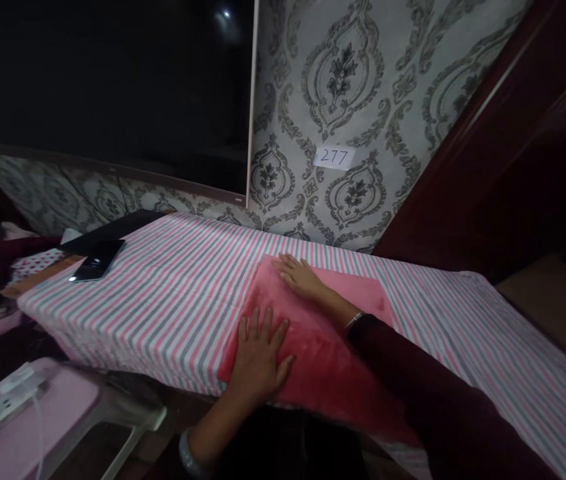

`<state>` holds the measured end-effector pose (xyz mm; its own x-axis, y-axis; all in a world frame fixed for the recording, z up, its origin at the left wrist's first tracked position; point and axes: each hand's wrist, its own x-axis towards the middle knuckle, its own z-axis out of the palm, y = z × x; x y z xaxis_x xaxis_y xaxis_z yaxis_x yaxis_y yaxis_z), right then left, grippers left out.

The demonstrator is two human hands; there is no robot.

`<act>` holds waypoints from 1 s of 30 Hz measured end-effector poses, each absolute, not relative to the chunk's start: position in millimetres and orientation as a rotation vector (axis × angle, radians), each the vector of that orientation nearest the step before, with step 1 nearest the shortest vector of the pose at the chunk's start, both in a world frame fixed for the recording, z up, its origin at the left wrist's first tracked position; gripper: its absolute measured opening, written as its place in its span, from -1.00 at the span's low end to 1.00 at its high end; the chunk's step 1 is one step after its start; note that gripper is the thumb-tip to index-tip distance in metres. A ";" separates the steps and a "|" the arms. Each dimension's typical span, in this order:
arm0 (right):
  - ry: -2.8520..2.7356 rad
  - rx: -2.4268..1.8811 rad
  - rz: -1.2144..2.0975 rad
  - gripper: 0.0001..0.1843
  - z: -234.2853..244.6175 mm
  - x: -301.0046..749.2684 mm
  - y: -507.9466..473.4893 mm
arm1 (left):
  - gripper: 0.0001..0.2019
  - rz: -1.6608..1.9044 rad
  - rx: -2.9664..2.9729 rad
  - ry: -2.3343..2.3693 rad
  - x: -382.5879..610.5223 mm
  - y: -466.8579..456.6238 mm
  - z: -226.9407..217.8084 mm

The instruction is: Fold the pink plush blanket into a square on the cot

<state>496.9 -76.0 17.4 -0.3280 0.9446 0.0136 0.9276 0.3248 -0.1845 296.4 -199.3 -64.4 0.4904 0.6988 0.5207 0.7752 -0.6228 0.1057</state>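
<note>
A folded cloth, pink to red and soft-looking, lies on the striped tablecloth. My left hand rests flat on its near left part, fingers spread. Near the far left corner of the cloth, my right hand lies flat with the fingers stretched out. Neither hand grips anything. My right forearm, in a dark sleeve, crosses over the cloth and hides part of its right side.
A dark phone lies at the table's left end. Behind stands a large black television; a paper marked 277 is on the wall. At lower left, a power strip sits on a pink stool.
</note>
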 end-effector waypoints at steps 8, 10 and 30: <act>-2.747 -1.420 0.301 -0.43 -0.6 474.3 -90.8 | -0.37 -0.841 -2.573 -1.287 298.3 -198.7 -71.9; -2.731 -1.443 0.298 -0.41 -4.5 471.6 -72.8 | -0.37 -0.846 -2.573 -1.287 298.6 -198.8 -73.3; -2.396 -1.594 0.477 -0.36 9.5 468.8 -24.5 | -0.39 -0.803 -2.543 -1.187 295.6 -191.3 -69.9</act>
